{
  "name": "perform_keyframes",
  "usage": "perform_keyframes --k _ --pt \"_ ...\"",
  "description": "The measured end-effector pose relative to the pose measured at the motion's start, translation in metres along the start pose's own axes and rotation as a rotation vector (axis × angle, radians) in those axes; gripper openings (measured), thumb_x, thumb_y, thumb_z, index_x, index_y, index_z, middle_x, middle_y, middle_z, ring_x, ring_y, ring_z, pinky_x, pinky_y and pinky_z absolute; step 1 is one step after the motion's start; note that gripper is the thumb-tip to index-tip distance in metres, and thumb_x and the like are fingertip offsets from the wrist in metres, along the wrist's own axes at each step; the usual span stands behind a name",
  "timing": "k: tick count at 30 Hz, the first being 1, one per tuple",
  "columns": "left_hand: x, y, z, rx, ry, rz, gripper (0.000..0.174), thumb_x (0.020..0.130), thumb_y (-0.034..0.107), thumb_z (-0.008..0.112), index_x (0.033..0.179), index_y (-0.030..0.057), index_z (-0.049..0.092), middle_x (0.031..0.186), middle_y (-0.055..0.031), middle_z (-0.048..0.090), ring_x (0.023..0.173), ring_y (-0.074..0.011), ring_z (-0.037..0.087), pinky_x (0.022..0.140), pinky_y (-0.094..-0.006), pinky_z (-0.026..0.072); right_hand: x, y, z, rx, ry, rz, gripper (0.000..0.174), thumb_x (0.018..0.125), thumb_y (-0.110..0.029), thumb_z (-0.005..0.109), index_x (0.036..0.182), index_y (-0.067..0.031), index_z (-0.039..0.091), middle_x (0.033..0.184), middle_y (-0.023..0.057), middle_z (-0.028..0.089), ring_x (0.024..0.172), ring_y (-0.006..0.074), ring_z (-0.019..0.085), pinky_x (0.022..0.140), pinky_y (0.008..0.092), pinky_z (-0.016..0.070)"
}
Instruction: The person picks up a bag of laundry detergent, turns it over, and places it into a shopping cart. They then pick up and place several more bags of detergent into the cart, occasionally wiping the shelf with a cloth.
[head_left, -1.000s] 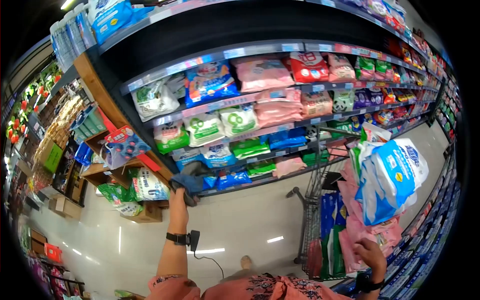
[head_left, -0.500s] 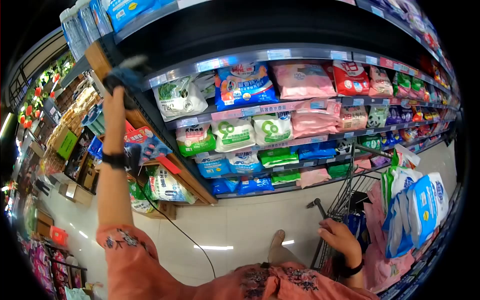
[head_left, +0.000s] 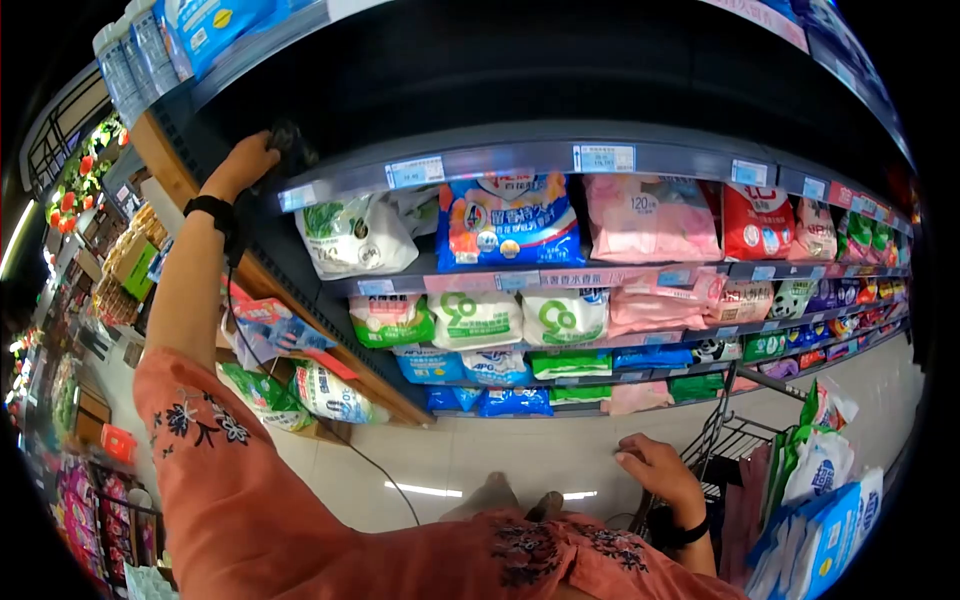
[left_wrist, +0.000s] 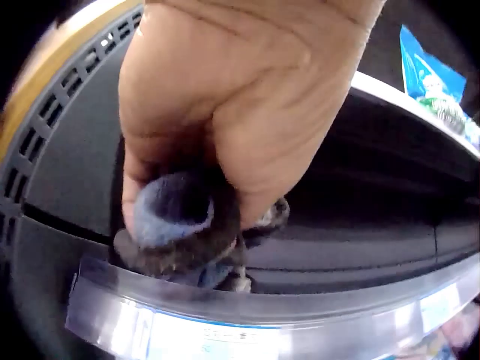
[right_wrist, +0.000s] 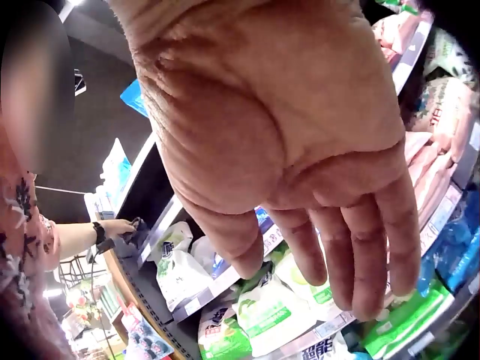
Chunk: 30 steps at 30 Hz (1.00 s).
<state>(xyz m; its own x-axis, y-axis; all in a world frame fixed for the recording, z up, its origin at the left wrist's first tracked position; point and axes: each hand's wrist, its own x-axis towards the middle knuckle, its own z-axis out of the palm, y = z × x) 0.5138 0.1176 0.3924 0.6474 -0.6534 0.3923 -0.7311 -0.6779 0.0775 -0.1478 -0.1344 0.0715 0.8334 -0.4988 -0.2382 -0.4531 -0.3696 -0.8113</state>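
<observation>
My left hand [head_left: 248,162] grips a bunched dark grey-blue cloth [head_left: 294,148] at the left end of the dark upper shelf [head_left: 480,100]. In the left wrist view, the fingers curl round the cloth [left_wrist: 176,251] just behind the clear price-label strip [left_wrist: 217,334]. Part of the cloth is hidden under the palm. My right hand [head_left: 662,470] hangs in front of my body, left of the shopping cart [head_left: 735,440], holding nothing. Its fingers are relaxed and loosely extended in the right wrist view, where the palm [right_wrist: 277,127] shows.
Below that shelf stand rows of laundry detergent bags, among them a blue bag [head_left: 510,225] and a white bag [head_left: 355,235]. A wooden post [head_left: 300,310] edges the rack on the left. Blue-and-white bags [head_left: 825,535] fill the cart, and a cable [head_left: 345,440] hangs from my left wrist.
My left hand has risen from the lower shelves, past the wooden post, onto the upper shelf with the cloth. My right hand has moved left, away from the bags in the cart.
</observation>
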Motion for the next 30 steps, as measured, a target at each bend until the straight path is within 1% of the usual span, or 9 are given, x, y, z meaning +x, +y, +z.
perform_keyframes --k 1,4,5,8,11,15,20,24,30 --pt "0.004 0.013 -0.002 0.080 -0.158 -0.013 0.044 0.087 0.022 0.062 0.122 -0.0031 0.064 0.111 -0.0244 0.070 0.101 -0.0379 0.068 0.089 -0.0418 0.0519 0.008 0.000 0.000 0.009 -0.002 0.016 0.039 0.094 -0.029 0.066 0.117 0.0018 0.063 0.100 0.0198 0.072 0.091 0.0270 0.071 0.081 0.0368 0.0542" --pt "0.034 0.054 -0.019 0.294 -0.413 -0.221 0.042 0.085 0.021 0.064 0.120 -0.0021 0.066 0.109 -0.0204 0.072 0.095 -0.0310 0.070 0.085 -0.0397 0.0534 0.031 0.004 0.004 -0.008 0.023 0.034 0.040 0.093 -0.030 0.067 0.117 0.0013 0.064 0.100 0.0202 0.072 0.092 0.0278 0.071 0.081 0.0370 0.0542" --pt "0.050 0.051 -0.021 0.242 -0.508 -0.274 0.044 0.083 0.024 0.069 0.119 -0.0002 0.067 0.104 -0.0176 0.072 0.090 -0.0269 0.070 0.079 -0.0378 0.0548 0.037 0.001 0.006 -0.005 0.027 0.042 0.041 0.093 -0.031 0.067 0.117 0.0020 0.064 0.101 0.0212 0.072 0.093 0.0305 0.071 0.082 0.0374 0.0545" --pt "0.090 0.028 -0.008 0.149 -0.594 -0.264 0.046 0.082 0.029 0.072 0.118 0.0000 0.068 0.099 -0.0140 0.072 0.085 -0.0239 0.069 0.074 -0.0363 0.0550 0.062 -0.003 0.008 0.022 0.055 0.033 0.043 0.094 -0.033 0.067 0.117 0.0031 0.064 0.103 0.0232 0.072 0.094 0.0358 0.071 0.082 0.0384 0.0551" --pt "0.145 0.002 0.015 0.057 -0.814 -0.275 0.051 0.087 0.030 0.069 0.130 0.0030 0.063 0.115 -0.0146 0.070 0.089 -0.0223 0.066 0.080 -0.0368 0.0557 0.088 -0.001 0.021 0.051 0.063 -0.009 0.042 0.094 -0.033 0.066 0.117 0.0023 0.064 0.102 0.0227 0.072 0.094 0.0357 0.071 0.081 0.0389 0.0549" --pt "0.185 0.030 0.027 0.567 -0.771 0.041 0.057 0.090 0.037 0.071 0.136 0.0065 0.060 0.126 -0.0120 0.067 0.095 -0.0218 0.065 0.080 -0.0360 0.0553 0.111 -0.020 0.023 0.047 0.051 0.018 0.043 0.095 -0.035 0.065 0.116 0.0019 0.064 0.100 0.0227 0.072 0.094 0.0355 0.071 0.080 0.0399 0.0548" --pt "0.226 0.045 0.055 0.399 -0.732 0.002 0.057 0.089 0.040 0.071 0.135 0.0077 0.062 0.124 -0.0113 0.067 0.097 -0.0213 0.065 0.081 -0.0361 0.0550 0.126 -0.017 0.030 0.066 -0.001 0.103 0.047 0.098 -0.040 0.061 0.122 0.0006 0.061 0.105 0.0224 0.071 0.100 0.0339 0.069 0.086 0.0391 0.0532" --pt "0.241 0.067 0.075 0.249 -0.699 -0.041 0.057 0.088 0.042 0.072 0.133 0.0087 0.063 0.122 -0.0107 0.068 0.099 -0.0210 0.065 0.082 -0.0361 0.0548 0.133 -0.014 0.022 0.122 -0.100 0.213 0.052 0.099 -0.044 0.058 0.126 0.0014 0.059 0.111 0.0243 0.069 0.103 0.0365 0.068 0.089 0.0402 0.0526" --pt "0.255 0.129 0.089 0.083 -0.682 -0.024 0.057 0.088 0.046 0.073 0.132 0.0101 0.064 0.119 -0.0098 0.069 0.102 -0.0204 0.065 0.083 -0.0362 0.0544 0.148 0.026 0.012 0.101 -0.107 0.101 0.055 0.099 -0.047 0.056 0.128 -0.0008 0.059 0.111 0.0242 0.069 0.102 0.0382 0.068 0.090 0.0427 0.0527"
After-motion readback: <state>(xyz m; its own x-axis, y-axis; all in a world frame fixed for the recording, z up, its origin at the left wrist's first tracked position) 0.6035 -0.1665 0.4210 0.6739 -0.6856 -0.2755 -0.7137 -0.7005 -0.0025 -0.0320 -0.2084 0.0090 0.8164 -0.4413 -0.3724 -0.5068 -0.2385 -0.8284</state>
